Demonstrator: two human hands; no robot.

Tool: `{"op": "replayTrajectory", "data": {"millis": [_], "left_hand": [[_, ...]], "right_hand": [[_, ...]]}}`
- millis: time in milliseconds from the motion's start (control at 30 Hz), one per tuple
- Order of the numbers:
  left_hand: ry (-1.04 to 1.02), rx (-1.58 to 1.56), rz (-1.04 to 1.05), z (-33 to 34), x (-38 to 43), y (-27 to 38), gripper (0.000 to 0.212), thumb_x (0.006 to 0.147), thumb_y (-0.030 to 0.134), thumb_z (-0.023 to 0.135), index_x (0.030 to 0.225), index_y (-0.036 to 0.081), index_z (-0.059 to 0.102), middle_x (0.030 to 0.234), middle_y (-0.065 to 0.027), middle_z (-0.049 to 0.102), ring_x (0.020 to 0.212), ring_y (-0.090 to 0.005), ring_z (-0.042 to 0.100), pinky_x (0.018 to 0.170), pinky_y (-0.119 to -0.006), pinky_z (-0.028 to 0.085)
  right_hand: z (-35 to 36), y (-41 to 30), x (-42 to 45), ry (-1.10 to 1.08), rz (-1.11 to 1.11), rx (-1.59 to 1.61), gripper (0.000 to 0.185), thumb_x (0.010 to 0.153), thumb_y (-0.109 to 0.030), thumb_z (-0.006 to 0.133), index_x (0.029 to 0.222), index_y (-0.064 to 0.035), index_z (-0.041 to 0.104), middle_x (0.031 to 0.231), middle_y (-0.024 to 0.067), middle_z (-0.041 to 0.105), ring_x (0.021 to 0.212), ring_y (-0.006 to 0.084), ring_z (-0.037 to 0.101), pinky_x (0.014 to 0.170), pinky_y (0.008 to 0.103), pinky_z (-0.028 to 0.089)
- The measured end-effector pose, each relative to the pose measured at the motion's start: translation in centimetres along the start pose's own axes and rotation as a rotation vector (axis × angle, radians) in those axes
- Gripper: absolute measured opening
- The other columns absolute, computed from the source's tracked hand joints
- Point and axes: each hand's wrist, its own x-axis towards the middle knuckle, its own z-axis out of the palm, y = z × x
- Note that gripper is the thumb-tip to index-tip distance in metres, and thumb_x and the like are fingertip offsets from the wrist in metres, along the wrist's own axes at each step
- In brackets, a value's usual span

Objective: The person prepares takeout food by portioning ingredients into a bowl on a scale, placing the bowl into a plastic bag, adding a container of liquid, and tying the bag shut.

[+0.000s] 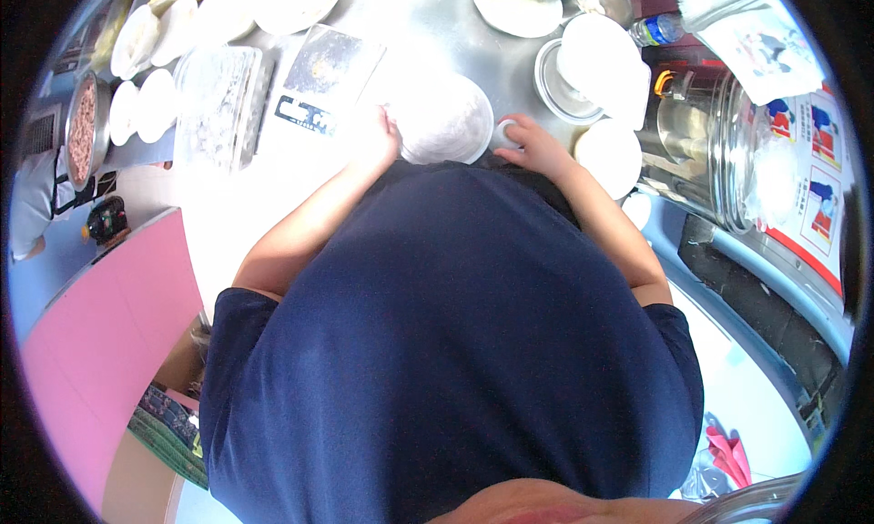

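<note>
A round white bowl (pixel 447 118) with whitish contents stands on the metal table (pixel 509 63) close to my body, partly washed out by glare. At its left rim is my left hand (pixel 384 136), seen edge-on, and whether it grips the rim cannot be made out. My right hand (pixel 536 145) holds a small round white object (pixel 505 135) between thumb and fingers, just right of the bowl. A flat device like a kitchen scale (pixel 331 73), with a pale dusting on its top, lies to the left of the bowl.
A clear plastic container (pixel 222 107) and several white plates (pixel 300 1) lie left. A metal bowl of minced-looking food (pixel 83 128) sits far left, near another person (pixel 37 206). At right are a metal bowl (pixel 570 80), stacked white dishes (pixel 601 56), a large clear jar (pixel 703 141) and a bottle (pixel 657 30).
</note>
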Motion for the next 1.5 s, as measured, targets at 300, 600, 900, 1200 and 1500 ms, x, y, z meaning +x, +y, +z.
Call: {"op": "replayTrajectory", "data": {"millis": [300, 600, 900, 1200, 1500], "left_hand": [[0.094, -0.268, -0.428, 1.8, 1.2, 2.9, 0.024, 0.095, 0.021, 0.044, 0.105, 0.000, 0.051, 0.086, -0.0199, 0.062, 0.078, -0.0335, 0.062, 0.072, -0.043, 0.049], [-0.022, -0.979, -0.751, -1.1, 2.5, 6.5, 0.022, 0.099, 0.016, 0.036, 0.112, -0.001, 0.043, 0.102, -0.0167, 0.056, 0.085, -0.0219, 0.056, 0.065, -0.031, 0.051], [0.055, -1.479, -0.847, 0.5, 2.2, 7.9, 0.021, 0.100, 0.013, 0.030, 0.118, 0.002, 0.035, 0.116, -0.0189, 0.048, 0.087, -0.0217, 0.057, 0.063, -0.029, 0.055], [-0.121, -1.653, -0.810, 2.7, 0.6, 7.4, 0.016, 0.101, 0.018, 0.033, 0.113, 0.009, 0.039, 0.105, -0.0123, 0.054, 0.080, -0.0169, 0.058, 0.065, -0.029, 0.055], [-0.549, -1.546, -0.761, 4.0, 0.6, 7.5, 0.031, 0.096, 0.039, 0.046, 0.118, 0.018, 0.051, 0.125, 0.0090, 0.051, 0.112, -0.0141, 0.041, 0.094, -0.041, 0.033]], "right_hand": [[0.2, 0.1, 5.6, 0.301, 0.265, -0.006, 0.038, 0.084, -0.039, 0.063, 0.088, -0.0007, 0.058, 0.113, 0.0249, 0.053, 0.094, 0.0409, 0.057, 0.083, 0.0426, 0.047], [5.8, -3.3, 4.7, 0.434, 0.362, 0.074, 0.041, 0.083, -0.033, 0.066, 0.089, 0.0060, 0.058, 0.128, 0.0257, 0.046, 0.103, 0.0402, 0.056, 0.084, 0.0427, 0.048], [7.0, -8.1, 6.0, 0.554, 0.394, 0.030, 0.036, 0.085, -0.028, 0.064, 0.093, 0.0063, 0.056, 0.127, 0.0299, 0.043, 0.102, 0.0432, 0.055, 0.084, 0.0448, 0.048], [7.4, -9.0, 6.6, 0.686, 0.420, 0.069, 0.047, 0.080, -0.031, 0.069, 0.095, 0.0109, 0.055, 0.124, 0.0331, 0.042, 0.096, 0.0465, 0.056, 0.081, 0.0442, 0.050], [6.5, -2.9, 8.3, 0.711, 0.488, 0.049, 0.044, 0.080, -0.029, 0.067, 0.101, 0.0067, 0.054, 0.127, 0.0333, 0.039, 0.095, 0.0468, 0.057, 0.081, 0.0441, 0.050]]}}
